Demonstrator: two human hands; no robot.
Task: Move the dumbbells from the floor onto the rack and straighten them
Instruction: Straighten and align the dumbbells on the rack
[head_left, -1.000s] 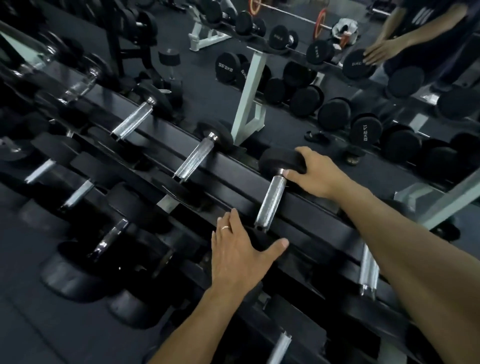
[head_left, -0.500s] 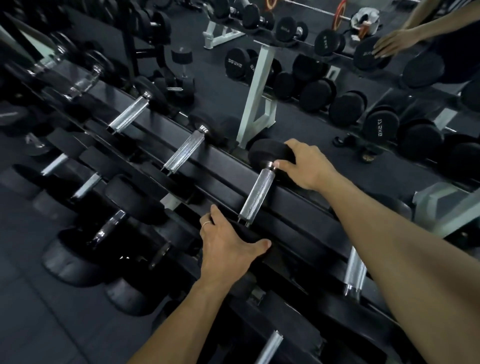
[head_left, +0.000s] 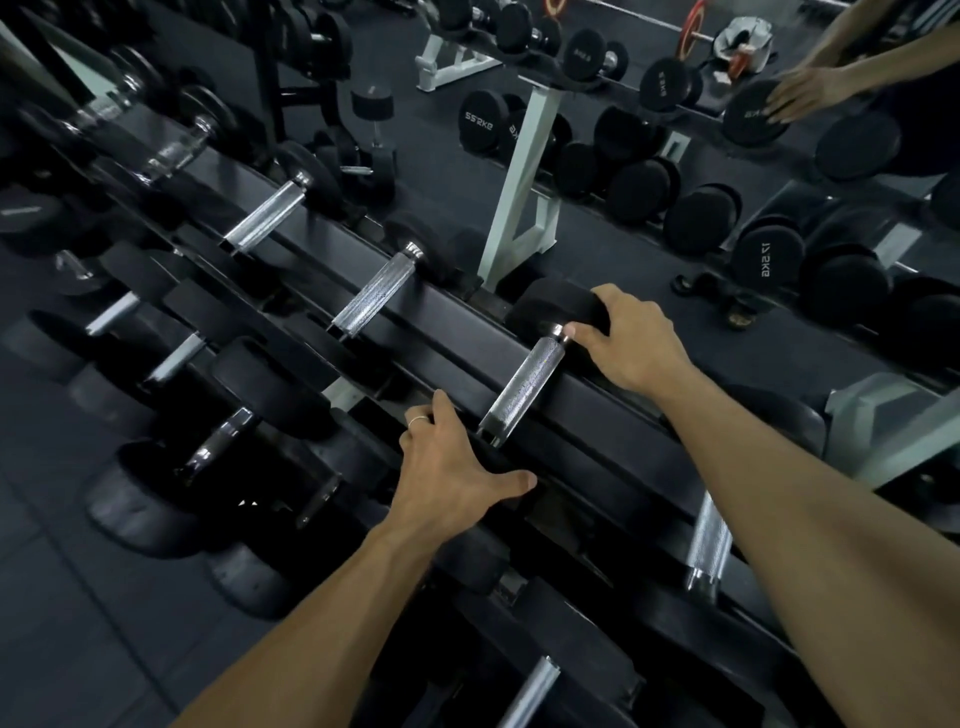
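Change: both hands keep their earlier places on the dumbbell ends.
Rack (head_left: 467, 322): top tier carries the dumbbell (head_left: 524, 387).
Right hand (head_left: 631, 345): wrapped over far head.
Left hand (head_left: 449, 467): spread over near head.

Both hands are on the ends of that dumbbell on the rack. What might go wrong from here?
1. The left hand is spread over the near head, close to the next dumbbell; sliding sideways might pinch its fingers.
2. The right hand only cups the far head of the dumbbell, not the handle, so it may slip while turning.
3. The top rail looks narrow; pushed too far, the weight could roll off.
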